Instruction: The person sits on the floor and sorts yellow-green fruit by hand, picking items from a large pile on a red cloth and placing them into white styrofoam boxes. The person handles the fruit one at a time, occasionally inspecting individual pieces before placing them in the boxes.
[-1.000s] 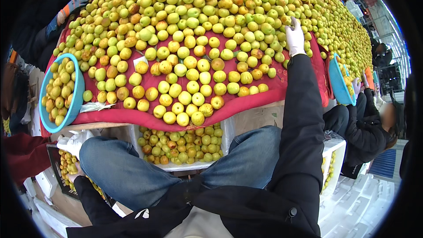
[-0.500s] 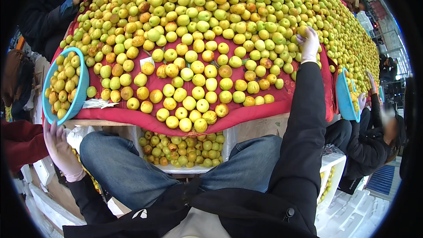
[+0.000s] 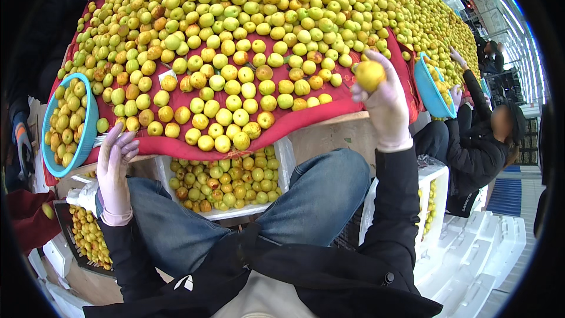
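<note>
Gloved hands at a bench heaped with yellow-green fruit

A blue basket [image 3: 66, 126] at the bench's [image 3: 329, 132] left edge holds fruit, as does a white crate [image 3: 226, 184] under it (between the knees). The right hand [image 3: 385, 103] pinches one yellow fruit [image 3: 370, 75], round, perhaps slightly blemished, above the red cloth [image 3: 306, 115]. The left hand [image 3: 115, 168] is open, fingers spread, beside the basket.

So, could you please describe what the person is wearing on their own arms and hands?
Both hands wear thin, pale, close-fitting disposable gloves: the left hand and the right hand. Each glove ends at the wrist, where a long black jacket sleeve begins, plain and without visible markings. No watch or jewellery shows.
</note>
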